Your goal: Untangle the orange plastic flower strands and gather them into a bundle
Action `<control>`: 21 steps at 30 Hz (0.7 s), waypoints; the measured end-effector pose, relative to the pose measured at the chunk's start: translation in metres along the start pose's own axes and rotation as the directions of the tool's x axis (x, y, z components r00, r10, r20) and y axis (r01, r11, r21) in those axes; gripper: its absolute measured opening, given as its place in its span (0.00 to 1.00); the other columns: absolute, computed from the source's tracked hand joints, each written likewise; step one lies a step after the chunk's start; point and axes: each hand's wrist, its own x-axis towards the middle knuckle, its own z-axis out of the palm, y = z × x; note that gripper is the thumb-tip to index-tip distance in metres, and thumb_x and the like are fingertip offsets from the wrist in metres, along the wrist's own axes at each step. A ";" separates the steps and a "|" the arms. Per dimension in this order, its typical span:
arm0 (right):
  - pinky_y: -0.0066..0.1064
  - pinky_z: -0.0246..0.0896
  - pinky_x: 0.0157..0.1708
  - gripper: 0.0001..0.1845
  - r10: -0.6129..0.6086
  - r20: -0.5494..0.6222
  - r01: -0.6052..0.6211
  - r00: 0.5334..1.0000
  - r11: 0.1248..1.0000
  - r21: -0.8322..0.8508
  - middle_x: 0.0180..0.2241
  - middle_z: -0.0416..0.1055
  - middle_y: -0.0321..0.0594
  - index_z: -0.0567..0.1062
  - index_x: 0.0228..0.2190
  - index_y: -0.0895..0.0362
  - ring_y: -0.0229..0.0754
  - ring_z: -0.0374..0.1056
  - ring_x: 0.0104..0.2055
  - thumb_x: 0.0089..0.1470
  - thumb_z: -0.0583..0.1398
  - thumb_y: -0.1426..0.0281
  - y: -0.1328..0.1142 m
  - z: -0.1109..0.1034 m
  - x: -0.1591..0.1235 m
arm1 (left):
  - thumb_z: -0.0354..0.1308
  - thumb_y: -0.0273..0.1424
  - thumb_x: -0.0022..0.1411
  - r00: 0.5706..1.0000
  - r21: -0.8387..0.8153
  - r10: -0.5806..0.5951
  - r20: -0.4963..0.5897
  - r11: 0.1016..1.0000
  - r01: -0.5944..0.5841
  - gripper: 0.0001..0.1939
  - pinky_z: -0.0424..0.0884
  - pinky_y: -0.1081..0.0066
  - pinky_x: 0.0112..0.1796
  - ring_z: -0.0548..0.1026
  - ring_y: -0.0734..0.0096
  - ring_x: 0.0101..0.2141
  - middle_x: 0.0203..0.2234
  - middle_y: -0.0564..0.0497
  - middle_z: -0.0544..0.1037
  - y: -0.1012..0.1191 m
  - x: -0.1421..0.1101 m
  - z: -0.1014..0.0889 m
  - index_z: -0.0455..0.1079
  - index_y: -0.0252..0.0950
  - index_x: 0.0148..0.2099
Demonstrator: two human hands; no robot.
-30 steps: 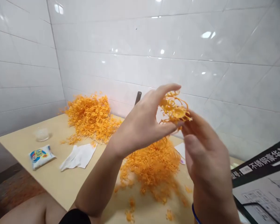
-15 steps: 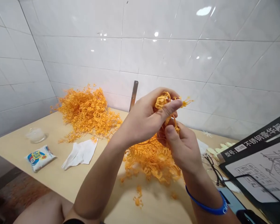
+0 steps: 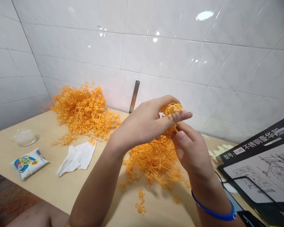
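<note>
My left hand (image 3: 146,123) is closed around a yellow-orange branching plastic piece (image 3: 174,108), whose looped strands show above my thumb. Just below and to the right, my right hand (image 3: 191,148) pinches the lower end of the same piece; its fingertips are partly hidden. Beneath both hands lies a loose heap of orange branching plastic pieces (image 3: 153,160), partly covered by my left forearm. Two small orange pieces (image 3: 140,201) lie on the table in front of that heap.
A larger orange pile (image 3: 82,113) stands at the back left by the tiled wall. Nearby are a clear cup (image 3: 26,137), a small printed packet (image 3: 29,164) and white tissue (image 3: 78,157). A metal strip (image 3: 134,96) stands upright behind. A printed cardboard box (image 3: 262,167) and black cable are at right.
Both hands have shifted slightly down and to the right with the plastic piece. My left thumb now reaches further across it. The view has turned a little.
</note>
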 end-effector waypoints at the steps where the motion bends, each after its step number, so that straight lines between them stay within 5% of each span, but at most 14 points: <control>1: 0.33 0.66 0.39 0.16 -0.011 0.018 0.011 1.000 1.000 0.006 0.37 0.73 0.40 0.76 0.44 0.51 0.41 0.68 0.37 0.61 0.57 0.56 0.001 -0.001 0.001 | 0.51 0.45 0.67 1.000 0.030 0.005 0.027 1.000 -0.006 0.15 0.72 0.70 0.38 0.75 0.68 0.38 0.38 0.52 0.77 0.000 -0.001 -0.001 0.71 0.39 0.43; 5: 0.32 0.68 0.33 0.18 -0.012 -0.007 0.012 1.000 0.999 -0.046 0.35 0.75 0.40 0.77 0.41 0.52 0.43 0.70 0.36 0.53 0.64 0.54 0.004 -0.001 0.003 | 0.49 0.46 0.68 0.991 0.094 0.023 0.130 0.995 -0.036 0.18 0.71 0.66 0.45 0.75 0.64 0.44 0.41 0.50 0.78 -0.001 -0.002 -0.003 0.73 0.38 0.42; 11: 0.35 0.67 0.33 0.12 0.042 0.002 -0.042 0.999 0.999 0.010 0.32 0.71 0.39 0.74 0.37 0.54 0.41 0.68 0.33 0.61 0.58 0.59 0.006 0.003 0.000 | 0.47 0.44 0.69 0.986 0.037 0.055 0.156 0.997 -0.062 0.18 0.73 0.69 0.43 0.77 0.67 0.40 0.33 0.51 0.78 0.000 -0.002 -0.004 0.74 0.39 0.42; 15: 0.32 0.61 0.29 0.14 0.051 0.024 -0.053 0.998 0.996 0.078 0.26 0.65 0.36 0.71 0.29 0.55 0.38 0.63 0.28 0.64 0.55 0.61 0.002 0.007 -0.003 | 0.46 0.42 0.70 0.999 -0.057 0.036 0.041 0.998 -0.033 0.19 0.75 0.70 0.37 0.78 0.67 0.36 0.31 0.52 0.78 0.000 0.001 -0.002 0.74 0.38 0.45; 21: 0.30 0.48 0.23 0.23 0.012 -0.066 -0.010 0.998 0.999 0.034 0.20 0.57 0.34 0.64 0.21 0.56 0.35 0.54 0.23 0.65 0.52 0.59 0.005 0.013 -0.009 | 0.46 0.39 0.70 0.991 -0.143 0.020 -0.136 0.989 -0.040 0.18 0.75 0.70 0.42 0.79 0.70 0.40 0.34 0.53 0.80 0.001 0.005 0.002 0.74 0.36 0.39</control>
